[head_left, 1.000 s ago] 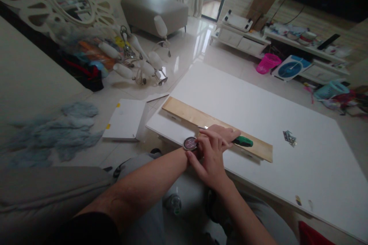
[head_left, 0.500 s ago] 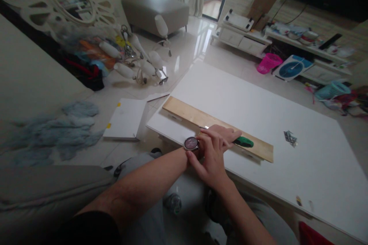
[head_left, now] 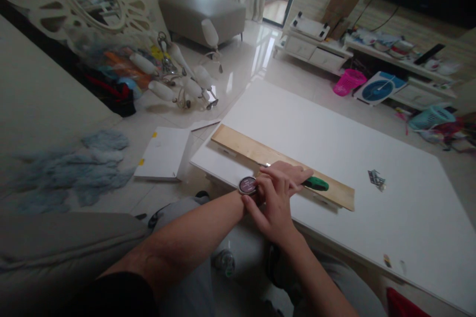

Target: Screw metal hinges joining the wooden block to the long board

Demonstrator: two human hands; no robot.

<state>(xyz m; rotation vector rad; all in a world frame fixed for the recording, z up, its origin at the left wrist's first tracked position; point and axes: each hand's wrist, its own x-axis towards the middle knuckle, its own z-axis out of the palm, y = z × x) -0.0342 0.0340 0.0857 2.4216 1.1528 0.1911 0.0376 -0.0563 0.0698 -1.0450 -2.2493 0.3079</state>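
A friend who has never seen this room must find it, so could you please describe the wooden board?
Find the large white tabletop. Along its near side, partly hidden by a green handle, runs the pale-brown wooden board. It is long and narrow, unlike the small metal parts lying farther right, and its wood tone stands out against the white.

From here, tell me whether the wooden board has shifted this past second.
No: the wooden board keeps its place against the white tabletop.

right hand (head_left: 275, 206) at watch (head_left: 247, 185), board (head_left: 241, 142) on table (head_left: 327, 124)
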